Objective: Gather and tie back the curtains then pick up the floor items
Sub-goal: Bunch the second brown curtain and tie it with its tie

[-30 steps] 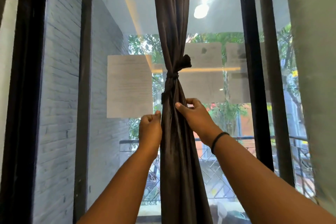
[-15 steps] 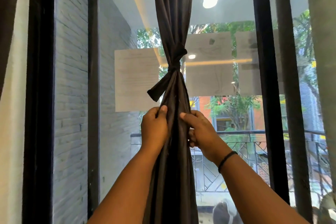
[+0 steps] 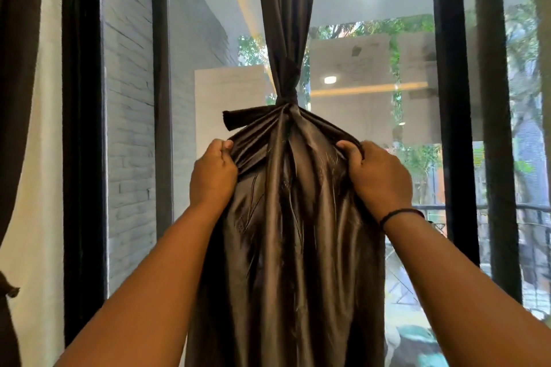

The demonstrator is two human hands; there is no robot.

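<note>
A dark brown satin curtain (image 3: 286, 217) hangs in front of the window, cinched by a knotted tie-back (image 3: 287, 98) of the same cloth, with one loose end (image 3: 238, 119) sticking out to the left. Below the knot the cloth is spread wide. My left hand (image 3: 213, 173) grips the curtain's left edge just under the knot. My right hand (image 3: 378, 173), with a black band on the wrist, grips the right edge at the same height. No floor items show in this view.
The black window frame (image 3: 450, 128) stands to the right and a black mullion (image 3: 161, 98) to the left. Another dark curtain (image 3: 15, 68) hangs at the far left beside a cream wall (image 3: 38, 188). Papers (image 3: 229, 104) are stuck on the glass.
Both hands moved apart from the curtain's middle and pulled its edges outward, so the cloth below the knot fans out. The view has come closer to the curtain.
</note>
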